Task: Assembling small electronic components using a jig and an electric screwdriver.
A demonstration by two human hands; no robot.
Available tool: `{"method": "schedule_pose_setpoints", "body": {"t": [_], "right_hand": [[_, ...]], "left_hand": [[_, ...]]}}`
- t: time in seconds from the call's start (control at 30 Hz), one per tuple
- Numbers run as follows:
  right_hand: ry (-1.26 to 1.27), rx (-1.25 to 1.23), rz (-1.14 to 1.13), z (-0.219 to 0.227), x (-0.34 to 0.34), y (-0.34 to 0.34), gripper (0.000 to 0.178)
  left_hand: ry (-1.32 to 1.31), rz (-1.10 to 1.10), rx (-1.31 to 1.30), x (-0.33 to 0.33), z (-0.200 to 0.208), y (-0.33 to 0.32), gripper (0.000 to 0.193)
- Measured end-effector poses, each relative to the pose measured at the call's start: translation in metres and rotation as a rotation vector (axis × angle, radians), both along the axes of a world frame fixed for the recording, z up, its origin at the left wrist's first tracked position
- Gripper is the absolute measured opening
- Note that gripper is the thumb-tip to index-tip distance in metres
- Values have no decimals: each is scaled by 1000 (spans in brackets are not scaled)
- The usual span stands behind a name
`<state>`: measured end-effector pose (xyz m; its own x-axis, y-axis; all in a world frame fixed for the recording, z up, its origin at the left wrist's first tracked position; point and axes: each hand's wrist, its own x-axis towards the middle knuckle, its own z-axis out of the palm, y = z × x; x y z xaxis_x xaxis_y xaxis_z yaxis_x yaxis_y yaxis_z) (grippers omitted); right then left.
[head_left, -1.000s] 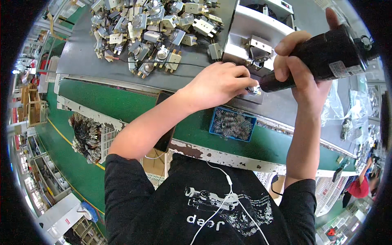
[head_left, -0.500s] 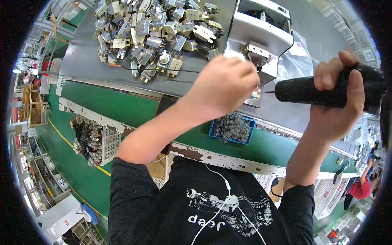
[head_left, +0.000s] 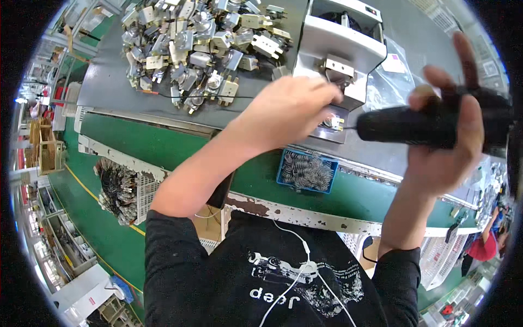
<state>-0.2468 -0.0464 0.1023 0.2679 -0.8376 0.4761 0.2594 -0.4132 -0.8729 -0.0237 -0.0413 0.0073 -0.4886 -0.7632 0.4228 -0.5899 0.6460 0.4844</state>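
My right hand [head_left: 449, 136] is wrapped round a black electric screwdriver [head_left: 389, 124], its thumb over the near side and a finger raised off the body. The tool lies level, its thin bit pointing left at a small metal part with brass terminals [head_left: 332, 121] on the base of a white and grey machine [head_left: 348, 46]. Just left of that part, my left hand [head_left: 291, 111] is closed, its fingers curled towards the machine. Its fingertips are hidden, so what they hold cannot be made out. The machine's block [head_left: 340, 66] sits behind the part.
A heap of grey and white thermostat-like parts [head_left: 199, 46] covers the bench's far left. A blue tray [head_left: 306, 188] of coiled springs stands near the front edge. A clear plastic bag [head_left: 389, 82] lies right of the machine. A white crate [head_left: 146, 196] sits lower left.
The screwdriver has shifted slightly left, and fingers of my right hand have lifted from it. My left hand has moved a little left and down, exposing more of the small metal part.
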Motion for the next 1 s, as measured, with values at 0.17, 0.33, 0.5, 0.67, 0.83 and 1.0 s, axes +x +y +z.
{"method": "schedule_pose_setpoints", "body": {"t": [0.17, 0.33, 0.5, 0.67, 0.83, 1.0], "right_hand": [[17, -104, -203, -25, 66, -3, 51], [-50, -94, -184, -40, 64, -11, 72], [-79, -152, -123, -54, 63, -19, 70], [-7, -158, -5, -57, 59, -27, 81], [-84, -135, 174, -53, 58, -35, 83], [239, -100, -18, -48, 62, -36, 47]], "left_hand": [[-106, 12, 101, 6, -34, 10, 27], [-47, 15, 196, 4, -40, 9, 24], [-87, 7, 207, 5, -36, 9, 23], [-108, 10, 229, 5, -32, 8, 24], [-156, -15, 275, 5, -26, 4, 26], [-213, 10, 327, 4, -22, 4, 30]]}}
